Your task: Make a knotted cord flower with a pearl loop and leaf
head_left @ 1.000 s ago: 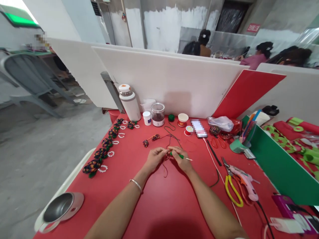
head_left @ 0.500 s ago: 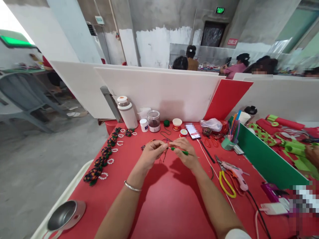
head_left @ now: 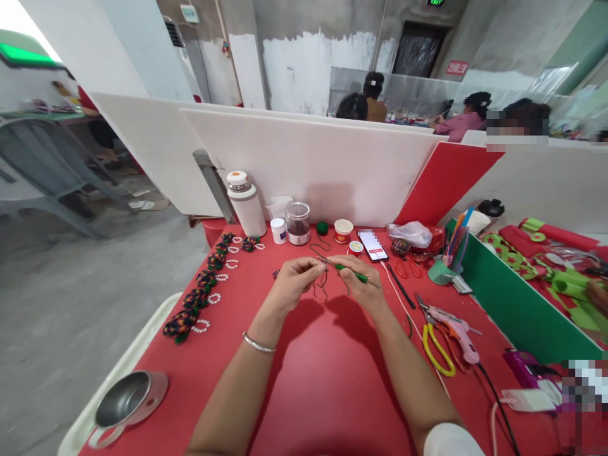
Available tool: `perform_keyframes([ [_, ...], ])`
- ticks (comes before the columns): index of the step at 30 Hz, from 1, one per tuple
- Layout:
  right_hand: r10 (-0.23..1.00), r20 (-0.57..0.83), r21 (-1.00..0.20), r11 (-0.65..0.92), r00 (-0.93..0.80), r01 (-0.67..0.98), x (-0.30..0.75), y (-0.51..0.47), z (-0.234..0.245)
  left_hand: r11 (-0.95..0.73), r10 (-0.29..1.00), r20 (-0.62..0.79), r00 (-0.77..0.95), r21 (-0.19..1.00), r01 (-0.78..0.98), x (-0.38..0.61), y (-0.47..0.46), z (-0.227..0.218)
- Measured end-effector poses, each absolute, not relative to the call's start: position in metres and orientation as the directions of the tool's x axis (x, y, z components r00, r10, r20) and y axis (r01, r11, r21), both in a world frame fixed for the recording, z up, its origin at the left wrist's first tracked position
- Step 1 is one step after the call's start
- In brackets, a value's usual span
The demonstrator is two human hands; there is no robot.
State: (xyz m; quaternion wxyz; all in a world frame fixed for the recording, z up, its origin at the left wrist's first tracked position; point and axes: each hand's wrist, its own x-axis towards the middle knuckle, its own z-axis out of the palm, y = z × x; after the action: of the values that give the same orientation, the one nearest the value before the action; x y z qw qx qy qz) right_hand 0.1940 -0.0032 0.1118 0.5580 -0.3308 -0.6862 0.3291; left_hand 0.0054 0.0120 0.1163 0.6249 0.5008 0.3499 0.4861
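Observation:
My left hand (head_left: pixel 295 284) is closed in a pinch on dark yarn (head_left: pixel 321 290), whose loose strands hang below the fingertips. Between the fingers of my right hand (head_left: pixel 365 292) is a crochet hook with a green handle (head_left: pixel 357 275), its thin metal shaft pointing at the left fingertips. The small stitches there are too fine to make out. A multicoloured bit of work (head_left: pixel 276 274) shows partly behind my left hand. From a green yarn ball (head_left: pixel 322 227), a strand runs toward my hands.
Multicoloured knitted pieces with bead loops (head_left: pixel 196 297) line the left side. A thermos (head_left: pixel 247 209), clear jar (head_left: pixel 298 231) and paper cup (head_left: pixel 342 229) stand behind. To the right lie a phone (head_left: pixel 373 246), yellow-handled pliers (head_left: pixel 437 351), a pink glue gun (head_left: pixel 458 332) and a green divider (head_left: pixel 517 297).
The view has tipped slightly downward. The hook has shifted a little against the left fingertips, and a green strand now hangs below my right hand. Both hands keep their hold.

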Motion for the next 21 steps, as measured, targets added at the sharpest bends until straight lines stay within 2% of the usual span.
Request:
perform_keyframes([
  [8,0.796,0.583,-0.793,0.601,-0.16,0.102,0.196,-0.01,0.12,-0.024,0.965,0.081,0.25,0.974,-0.225,0.015,0.007,0.117],
  [21,0.757,0.635,-0.758,0.649,-0.152,0.067,0.195,-0.017,0.13,-0.005,0.977,0.06,0.207,0.966,-0.258,0.021,-0.01,0.131],
])
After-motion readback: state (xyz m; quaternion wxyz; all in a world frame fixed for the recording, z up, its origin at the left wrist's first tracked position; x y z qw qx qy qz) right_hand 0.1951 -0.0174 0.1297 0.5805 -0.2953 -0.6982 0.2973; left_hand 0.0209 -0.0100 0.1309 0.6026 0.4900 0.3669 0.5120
